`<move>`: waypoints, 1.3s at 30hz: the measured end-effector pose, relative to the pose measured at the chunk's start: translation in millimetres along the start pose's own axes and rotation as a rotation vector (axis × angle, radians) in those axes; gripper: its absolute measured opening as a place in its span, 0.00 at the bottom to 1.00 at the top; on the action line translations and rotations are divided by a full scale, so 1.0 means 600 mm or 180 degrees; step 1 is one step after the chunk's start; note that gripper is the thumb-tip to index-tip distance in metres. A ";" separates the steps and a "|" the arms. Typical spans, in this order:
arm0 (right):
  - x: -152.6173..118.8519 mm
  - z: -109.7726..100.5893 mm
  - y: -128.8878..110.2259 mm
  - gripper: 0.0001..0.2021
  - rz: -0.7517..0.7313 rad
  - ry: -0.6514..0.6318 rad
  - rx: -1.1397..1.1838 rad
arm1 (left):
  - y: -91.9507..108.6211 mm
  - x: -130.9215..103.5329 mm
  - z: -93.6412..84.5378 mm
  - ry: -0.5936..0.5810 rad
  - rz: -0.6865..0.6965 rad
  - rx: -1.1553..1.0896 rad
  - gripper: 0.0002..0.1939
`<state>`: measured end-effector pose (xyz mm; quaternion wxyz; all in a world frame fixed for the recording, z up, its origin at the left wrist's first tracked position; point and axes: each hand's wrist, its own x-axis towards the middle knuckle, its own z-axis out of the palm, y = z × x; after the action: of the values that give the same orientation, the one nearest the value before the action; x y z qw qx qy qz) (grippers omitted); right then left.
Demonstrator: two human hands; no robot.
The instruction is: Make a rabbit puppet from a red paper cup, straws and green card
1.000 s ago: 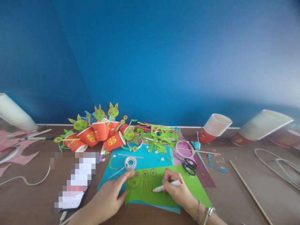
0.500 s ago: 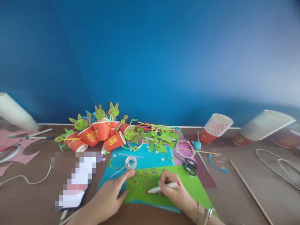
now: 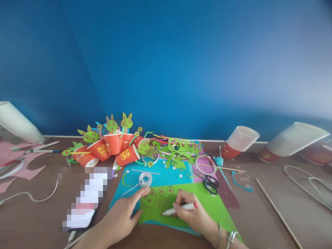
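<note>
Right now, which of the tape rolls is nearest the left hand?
The small white tape roll on the blue paper, just beyond the left hand; the others lie farther off, by the scissors, tipped cups and pink paper.

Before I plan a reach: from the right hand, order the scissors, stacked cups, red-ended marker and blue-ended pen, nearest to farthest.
1. Red-ended marker: held in the right hand.
2. Scissors: just beyond, slightly right.
3. Stacked cups: back right, near the wall.
4. Blue-ended pen: far left.
</note>
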<state>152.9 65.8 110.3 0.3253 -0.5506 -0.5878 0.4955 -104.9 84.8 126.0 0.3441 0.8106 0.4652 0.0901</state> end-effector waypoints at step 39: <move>0.002 0.003 0.005 0.10 -0.0055 0.0169 -0.0041 | 0.001 0.000 -0.001 -0.0059 -0.0049 0.0028 0.31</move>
<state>152.2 66.6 106.8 0.3415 -0.5606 -0.5868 0.4742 -104.6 84.6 126.7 0.3455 0.8093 0.4686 0.0779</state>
